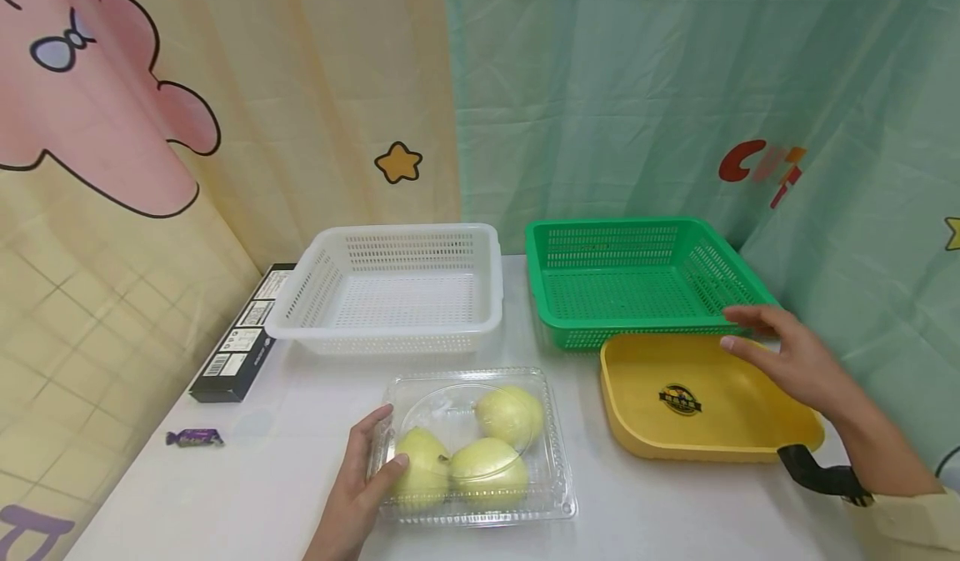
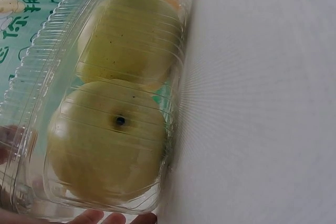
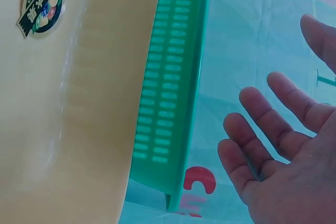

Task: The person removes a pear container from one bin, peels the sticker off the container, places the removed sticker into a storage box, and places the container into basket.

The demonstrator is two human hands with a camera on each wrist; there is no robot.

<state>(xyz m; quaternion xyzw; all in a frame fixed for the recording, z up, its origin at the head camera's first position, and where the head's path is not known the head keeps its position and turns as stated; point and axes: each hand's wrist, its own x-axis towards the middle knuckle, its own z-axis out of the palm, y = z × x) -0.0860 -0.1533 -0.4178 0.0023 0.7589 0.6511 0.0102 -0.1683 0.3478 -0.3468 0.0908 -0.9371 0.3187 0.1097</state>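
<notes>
A clear plastic clamshell box (image 1: 551, 469) lies on the white table (image 1: 660, 511) near its front edge and holds three yellow-green fruits (image 1: 510, 415). My left hand (image 1: 367, 469) grips the box's left end, thumb on the lid. The left wrist view shows the box (image 2: 47, 40) close up, two fruits (image 2: 105, 145) inside and fingertips (image 2: 100, 216) at its lower edge. My right hand (image 1: 787, 361) hovers open above the far right corner of an empty yellow tray (image 1: 712, 436), holding nothing. In the right wrist view the spread fingers (image 3: 278, 129) hang beside the tray (image 3: 79, 103).
Behind the box stands an empty white basket (image 1: 408, 232). An empty green basket (image 1: 615, 224), also in the right wrist view (image 3: 168, 87), sits behind the tray. A long black box (image 1: 240, 336) and a purple wrapped candy (image 1: 195, 438) lie at the left. Curtains enclose the table.
</notes>
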